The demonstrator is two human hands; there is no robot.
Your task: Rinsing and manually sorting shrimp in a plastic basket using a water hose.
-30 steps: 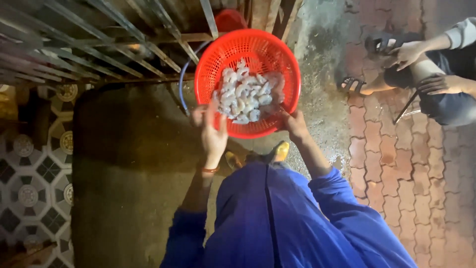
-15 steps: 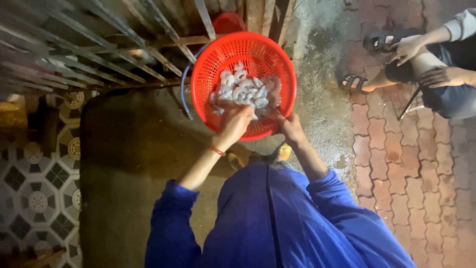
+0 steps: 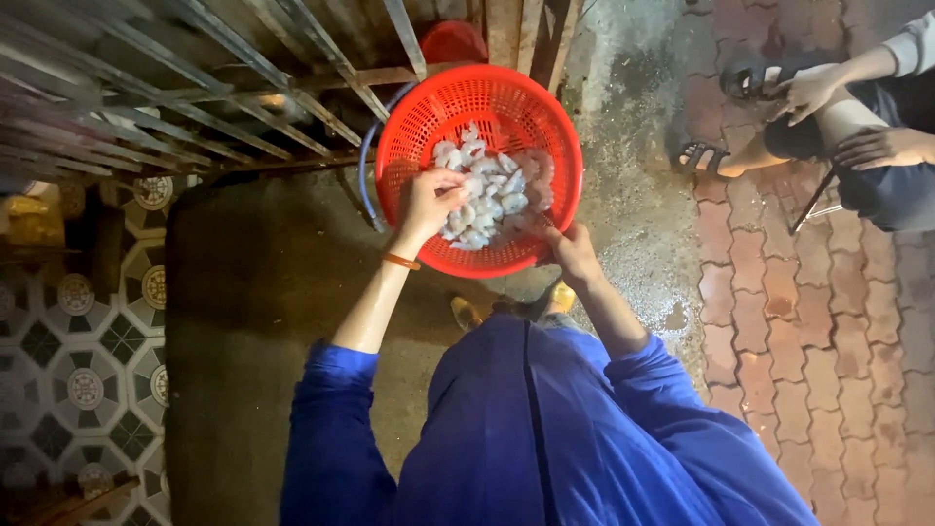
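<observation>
Left hand fingers closed on peeled shrimp, right hand gripping red basket rim

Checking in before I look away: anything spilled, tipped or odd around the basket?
Nothing stands out. The red basket sits level, gripped at its near rim by the right hand. The left hand is inside among the pale peeled shrimp, all within the basket. None lie on the wet ground.

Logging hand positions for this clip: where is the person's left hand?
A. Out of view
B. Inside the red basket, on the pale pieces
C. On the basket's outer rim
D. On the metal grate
B: the left hand reaches into the red basket, fingers on the pale pieces.
</observation>
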